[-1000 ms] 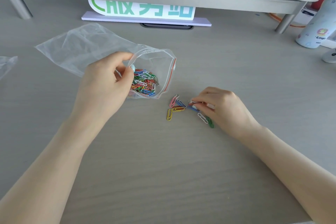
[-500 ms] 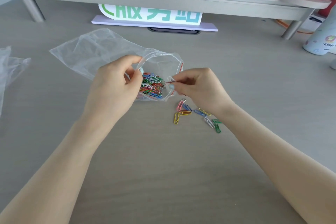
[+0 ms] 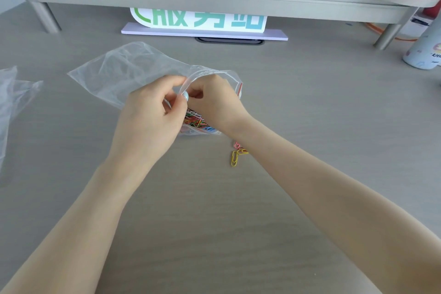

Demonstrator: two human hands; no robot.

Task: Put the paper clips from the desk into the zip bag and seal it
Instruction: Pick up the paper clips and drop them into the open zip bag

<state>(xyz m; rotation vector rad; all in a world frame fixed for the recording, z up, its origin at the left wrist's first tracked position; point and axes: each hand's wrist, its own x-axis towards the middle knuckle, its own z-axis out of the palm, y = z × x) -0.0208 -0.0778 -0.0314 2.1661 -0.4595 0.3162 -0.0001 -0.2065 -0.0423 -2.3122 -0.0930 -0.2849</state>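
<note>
A clear zip bag (image 3: pixel 124 71) with a red seal strip lies on the grey desk, its mouth toward me. My left hand (image 3: pixel 152 117) pinches the upper lip of the mouth and holds it open. My right hand (image 3: pixel 214 100) is inside the mouth, fingers curled; what it holds is hidden. A heap of coloured paper clips in the bag (image 3: pixel 196 120) shows between my hands. Loose paper clips (image 3: pixel 235 157), yellow, orange and pink, lie on the desk just under my right wrist; others are hidden by the forearm.
A second crumpled clear bag (image 3: pixel 14 98) lies at the left edge. A grey monitor shelf (image 3: pixel 214 2) spans the back, with a green-lettered sign (image 3: pixel 198 20) under it. A white bottle (image 3: pixel 424 50) stands at the far right.
My right hand carried clips from the loose pile on the desk leftward and into the bag's mouth. My left hand kept hold of the bag's lip. The camera view shifted slightly.
</note>
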